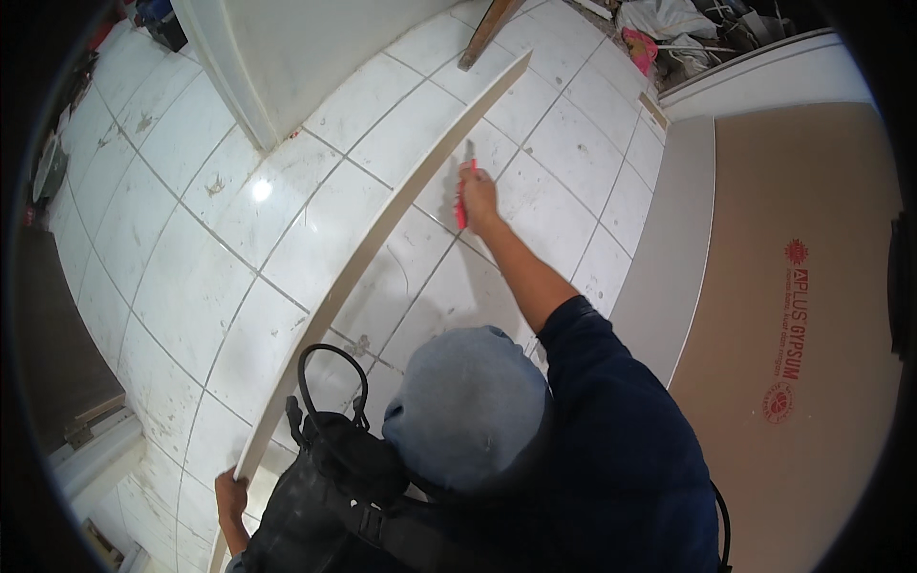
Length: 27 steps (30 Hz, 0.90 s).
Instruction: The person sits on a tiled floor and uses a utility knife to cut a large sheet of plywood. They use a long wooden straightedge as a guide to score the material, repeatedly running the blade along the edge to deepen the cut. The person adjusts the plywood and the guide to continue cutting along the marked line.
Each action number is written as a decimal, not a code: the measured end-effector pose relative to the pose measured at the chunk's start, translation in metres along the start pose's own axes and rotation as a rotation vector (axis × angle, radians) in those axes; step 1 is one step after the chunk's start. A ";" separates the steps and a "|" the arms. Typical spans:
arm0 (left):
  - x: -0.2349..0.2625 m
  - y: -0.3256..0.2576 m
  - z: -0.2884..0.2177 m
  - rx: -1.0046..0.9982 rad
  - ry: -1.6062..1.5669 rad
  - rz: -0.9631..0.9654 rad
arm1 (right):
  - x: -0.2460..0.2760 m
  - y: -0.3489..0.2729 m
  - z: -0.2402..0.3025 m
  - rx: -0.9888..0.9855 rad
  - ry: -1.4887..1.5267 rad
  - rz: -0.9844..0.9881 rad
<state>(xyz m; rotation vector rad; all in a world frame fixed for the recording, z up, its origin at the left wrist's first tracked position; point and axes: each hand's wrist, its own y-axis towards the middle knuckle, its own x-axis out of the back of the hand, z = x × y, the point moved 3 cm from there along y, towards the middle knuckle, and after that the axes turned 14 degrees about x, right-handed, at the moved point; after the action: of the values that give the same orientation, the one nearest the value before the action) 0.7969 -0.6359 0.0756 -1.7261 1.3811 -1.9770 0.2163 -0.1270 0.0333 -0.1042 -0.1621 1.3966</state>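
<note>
Between 7 and 8 o'clock, the left hand (pixel 231 497) is found closed on the edge of a long pale strip (pixel 361 256). The strip is extended over the white tiled floor (pixel 181 286), its far end seen just past 12 o'clock. At 12 o'clock, a red tool (pixel 460 212) is gripped in the closed right hand (pixel 481 199), near the strip. At 3 o'clock, a brown board (pixel 812 191) is noted.

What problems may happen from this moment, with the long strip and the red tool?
The long, thin strip is held by the left hand near one end, so its far end might swing and hit the wooden piece nearby.

The red tool in the right hand seems to have a narrow blade close to the strip; a slip might scratch it.
</note>
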 end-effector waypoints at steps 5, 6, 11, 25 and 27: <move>-0.002 -0.019 0.068 0.102 0.174 -0.049 | 0.043 0.074 0.026 0.133 -0.282 -0.018; -0.002 -0.021 0.077 0.136 0.181 -0.054 | 0.046 0.088 0.031 0.132 -0.303 -0.020; -0.007 -0.021 0.102 0.196 0.178 -0.079 | 0.055 0.153 0.038 0.125 -0.493 -0.033; -0.002 -0.016 0.120 0.250 0.244 -0.123 | -0.004 0.047 0.005 0.081 -0.458 0.382; -0.006 -0.012 0.122 0.229 0.239 -0.125 | 0.001 0.022 0.006 0.069 -0.468 0.418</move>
<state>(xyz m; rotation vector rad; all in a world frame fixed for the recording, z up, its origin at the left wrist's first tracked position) 0.9074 -0.6877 0.0678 -1.5493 1.0778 -2.3692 0.1942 -0.1220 0.0360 0.2641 -0.5022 1.8260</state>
